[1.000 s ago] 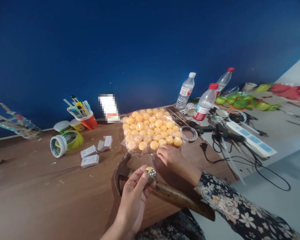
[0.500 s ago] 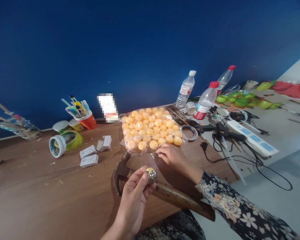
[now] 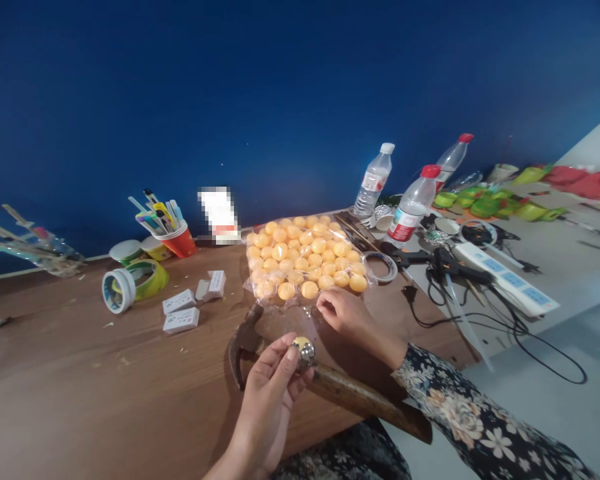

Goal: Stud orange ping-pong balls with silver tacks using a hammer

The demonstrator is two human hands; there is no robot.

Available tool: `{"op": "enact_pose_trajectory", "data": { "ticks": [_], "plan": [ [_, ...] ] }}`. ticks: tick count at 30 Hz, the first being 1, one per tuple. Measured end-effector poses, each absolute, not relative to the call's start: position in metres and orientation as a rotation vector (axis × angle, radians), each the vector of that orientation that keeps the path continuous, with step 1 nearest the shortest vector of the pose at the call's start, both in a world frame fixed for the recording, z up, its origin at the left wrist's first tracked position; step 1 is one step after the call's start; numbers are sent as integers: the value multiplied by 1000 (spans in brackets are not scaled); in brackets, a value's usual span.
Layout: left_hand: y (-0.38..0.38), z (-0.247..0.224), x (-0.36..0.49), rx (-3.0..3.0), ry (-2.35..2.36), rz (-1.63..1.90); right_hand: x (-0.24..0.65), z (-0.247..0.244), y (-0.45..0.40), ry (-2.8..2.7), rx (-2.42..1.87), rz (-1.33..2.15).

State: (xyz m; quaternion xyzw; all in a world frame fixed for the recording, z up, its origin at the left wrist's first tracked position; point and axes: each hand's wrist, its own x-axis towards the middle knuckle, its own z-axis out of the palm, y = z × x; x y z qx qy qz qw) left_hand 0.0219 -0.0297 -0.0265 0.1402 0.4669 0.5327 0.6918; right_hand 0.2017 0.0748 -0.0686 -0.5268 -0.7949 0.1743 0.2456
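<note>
Between the thumb and fingers of my left hand point(image 3: 273, 390) is a small yellow ball partly covered with shiny silver thumbtacks point(image 3: 306, 351). My right hand point(image 3: 349, 317) is low over the table with its fingertips curled together. Whatever they pinch, if anything, is too small to make out. Just left of those fingertips lie a few tiny shiny bits point(image 3: 307, 311) on clear plastic. A claw hammer point(image 3: 367, 397) lies under and behind my left hand, its wooden handle pointing to the lower right. Beyond my right hand rests a clear bag of yellow-orange balls point(image 3: 305, 257).
Small white boxes point(image 3: 181, 319), tape rolls point(image 3: 119, 291) and a red cup of pens point(image 3: 182, 241) stand to the left. Toward the right are plastic bottles point(image 3: 411, 207), a tape ring point(image 3: 380, 267), glue guns point(image 3: 455, 263), a white power strip point(image 3: 507, 279) and looping black cables point(image 3: 540, 340).
My right hand's fingertips have drawn slightly right, away from the shiny bits. My left hand keeps the tack-covered ball almost in place. The whole view has shifted a little.
</note>
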Motion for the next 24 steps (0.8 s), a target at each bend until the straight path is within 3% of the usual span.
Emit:
{"op": "enact_pose_trajectory", "data": {
  "ticks": [12,18,24],
  "plan": [
    [-41,-20,26,341,1017,1073,181,-32,75,-2139,-1335,567],
    [-50,-26,22,306,988,1100,129,-8,91,-2362,-1148,600],
    [-61,-29,4,285,1003,1168,61,-15,102,-2602,-935,525]
  ]
}}
